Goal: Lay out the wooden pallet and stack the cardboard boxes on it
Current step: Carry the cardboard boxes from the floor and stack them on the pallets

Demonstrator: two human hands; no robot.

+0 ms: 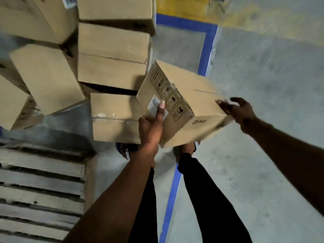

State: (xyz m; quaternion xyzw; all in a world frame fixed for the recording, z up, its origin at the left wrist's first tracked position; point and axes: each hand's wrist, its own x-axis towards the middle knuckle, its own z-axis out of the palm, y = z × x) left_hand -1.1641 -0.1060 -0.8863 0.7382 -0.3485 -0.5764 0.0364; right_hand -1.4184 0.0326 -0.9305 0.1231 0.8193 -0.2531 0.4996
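- Held cardboard box (185,106) is in the air in front of the person, tilted, one corner pointing down toward the feet; it hangs just right of the box pile, over bare concrete floor (263,85).
- Left hand (152,127) grips the box's near-left face: palm under the lower edge, thumb pressed flat up the side across the white barcode label (155,106) and beside the row of printed handling symbols (168,95).
- Right hand (240,111) is at the far right edge, fingers curled loosely over the top corner; contact looks light, blur makes the grip hard to read.
- Pile of cardboard boxes (112,55) stands to the left, stacked unevenly, several askew; clear wrap film (68,116) lies at its foot.
- Wooden pallet (40,181) sits low left, slats bare where visible, no boxes on that part.
- Blue floor line (171,199) runs between the person's legs.
- Handling judgement: box rides easily between two hands, so likely light to moderate. Walls are stiff, taped seams intact. Handling symbols suggest contents may be fragile; set it down flat, don't drop it.
- Best hold: opposite lower edges or corners, palms underneath; smooth card may slip under a side pinch alone.
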